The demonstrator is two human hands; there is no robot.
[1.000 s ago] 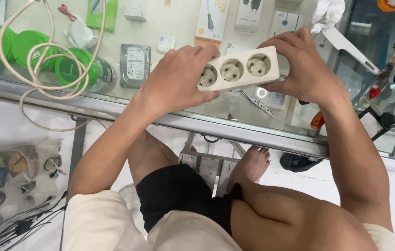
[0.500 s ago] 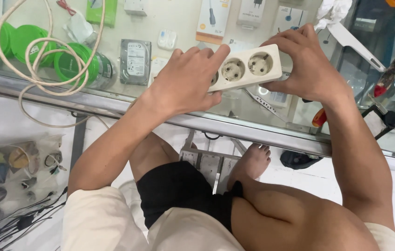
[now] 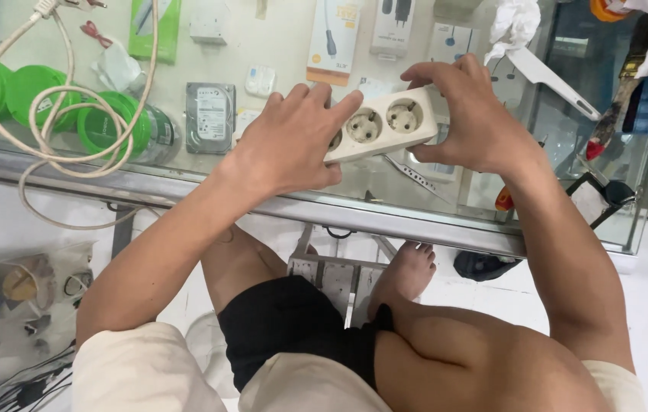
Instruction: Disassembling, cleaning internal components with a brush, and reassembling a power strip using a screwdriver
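Both hands hold a cream power strip [image 3: 381, 124] just above the glass bench [image 3: 186, 172], right of centre. The left hand [image 3: 290, 141] covers the strip's left end, its grip closed on it, with the index finger stretched along the far edge beside the middle socket. The right hand [image 3: 473, 114] has its grip closed around the right end, fingers over the far side and thumb below. A coiled white cable [image 3: 49, 122] lies at the left, near green lids [image 3: 30, 95]. A hard drive [image 3: 209, 118] rests under the glass, left of the left hand.
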